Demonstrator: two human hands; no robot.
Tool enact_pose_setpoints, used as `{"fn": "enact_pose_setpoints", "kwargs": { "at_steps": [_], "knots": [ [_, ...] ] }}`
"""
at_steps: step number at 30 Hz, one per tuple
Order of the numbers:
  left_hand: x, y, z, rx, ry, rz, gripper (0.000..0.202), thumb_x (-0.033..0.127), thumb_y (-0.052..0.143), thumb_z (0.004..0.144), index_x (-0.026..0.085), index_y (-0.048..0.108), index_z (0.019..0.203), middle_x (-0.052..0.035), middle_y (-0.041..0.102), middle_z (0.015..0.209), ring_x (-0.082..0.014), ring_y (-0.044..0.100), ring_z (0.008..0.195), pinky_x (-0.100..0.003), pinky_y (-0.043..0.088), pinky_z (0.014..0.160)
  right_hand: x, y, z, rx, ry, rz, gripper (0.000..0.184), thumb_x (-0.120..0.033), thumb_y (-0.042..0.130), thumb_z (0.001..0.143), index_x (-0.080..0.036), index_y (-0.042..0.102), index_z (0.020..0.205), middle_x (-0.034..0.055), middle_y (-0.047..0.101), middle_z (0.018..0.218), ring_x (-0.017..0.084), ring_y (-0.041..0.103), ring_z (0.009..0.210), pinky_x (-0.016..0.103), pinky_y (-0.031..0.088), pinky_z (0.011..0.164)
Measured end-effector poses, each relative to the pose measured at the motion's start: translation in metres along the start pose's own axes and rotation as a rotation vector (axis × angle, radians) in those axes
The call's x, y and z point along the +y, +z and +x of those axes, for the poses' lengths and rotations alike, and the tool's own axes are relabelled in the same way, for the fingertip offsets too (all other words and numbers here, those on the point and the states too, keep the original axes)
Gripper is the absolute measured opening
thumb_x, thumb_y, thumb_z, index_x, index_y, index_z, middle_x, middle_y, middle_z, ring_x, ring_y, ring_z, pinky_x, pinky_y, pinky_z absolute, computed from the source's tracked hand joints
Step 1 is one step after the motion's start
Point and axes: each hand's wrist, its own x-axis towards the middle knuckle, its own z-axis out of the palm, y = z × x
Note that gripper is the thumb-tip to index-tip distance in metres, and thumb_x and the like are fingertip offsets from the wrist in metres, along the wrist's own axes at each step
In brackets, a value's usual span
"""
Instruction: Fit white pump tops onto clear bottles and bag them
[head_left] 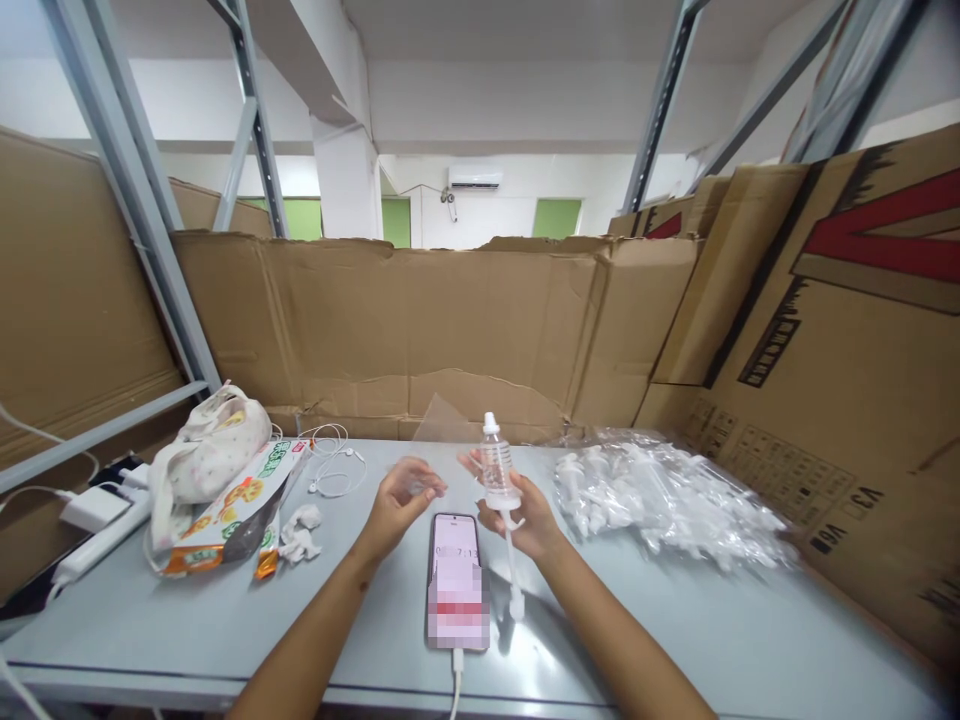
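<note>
A clear bag (660, 500) heaped with white pump parts lies right of the phone (457, 580); a snack bag (232, 510) lies far left of it. Grey table (750, 640), cardboard walls (465, 320) behind. The right hand (525, 515) grips a pump bottle (496, 470) upright just above the phone. The left hand (401, 500), fingers loosely curled, holds nothing discernible.

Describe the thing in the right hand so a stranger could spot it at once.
Start at the grey table, then find the phone at its near edge. Just right of it, the right hand holds a spray pump: upright, clear, with a long white tube hanging below.
</note>
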Motion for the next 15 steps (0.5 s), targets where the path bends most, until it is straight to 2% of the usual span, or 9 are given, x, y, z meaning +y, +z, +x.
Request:
{"fn": "enact_pose_setpoints", "kwargs": {
  "at_steps": [3, 8, 11, 15],
  "knots": [
    [-0.005, 0.000, 0.002, -0.032, -0.053, 0.059, 0.026, 0.029, 0.062, 0.075, 0.019, 0.055, 0.097, -0.0047, 0.065, 0.086, -0.0175, 0.061, 0.083, -0.033, 0.046, 0.080, -0.008, -0.001, -0.002, 0.049, -0.077, -0.035, 0.049, -0.052, 0.045, 0.076, -0.025, 0.057, 0.115, 0.0064, 0.043, 0.137, 0.006, 0.044, 0.041, 0.024, 0.027, 0.043],
    [-0.012, -0.001, 0.003, 0.033, -0.034, 0.121, 0.027, 0.030, 0.061, 0.075, 0.019, 0.057, 0.100, -0.0032, 0.059, 0.084, -0.0160, 0.056, 0.084, -0.030, 0.044, 0.081, -0.015, 0.000, -0.005, 0.088, -0.146, -0.038, 0.050, -0.052, 0.043, 0.076, -0.026, 0.057, 0.116, 0.0076, 0.056, 0.121, 0.008, 0.044, 0.042, 0.025, 0.027, 0.045],
    [-0.012, -0.003, 0.002, -0.037, -0.074, 0.060, 0.030, 0.030, 0.061, 0.074, 0.020, 0.059, 0.103, -0.0041, 0.058, 0.088, -0.0160, 0.053, 0.083, -0.029, 0.043, 0.079, -0.015, 0.000, -0.005, 0.121, -0.154, -0.079, 0.055, -0.054, 0.043, 0.074, -0.024, 0.055, 0.118, 0.0084, 0.060, 0.112, 0.010, 0.043, 0.044, 0.024, 0.027, 0.044],
    [-0.011, -0.005, 0.003, -0.110, -0.123, -0.125, 0.026, 0.031, 0.059, 0.070, 0.018, 0.061, 0.093, -0.0076, 0.057, 0.097, -0.0168, 0.052, 0.080, -0.031, 0.043, 0.077, -0.018, -0.004, -0.005, 0.206, -0.197, -0.129, 0.057, -0.058, 0.038, 0.073, -0.026, 0.053, 0.119, 0.0068, 0.058, 0.117, 0.010, 0.041, 0.043, 0.024, 0.026, 0.041]
  ]
}}
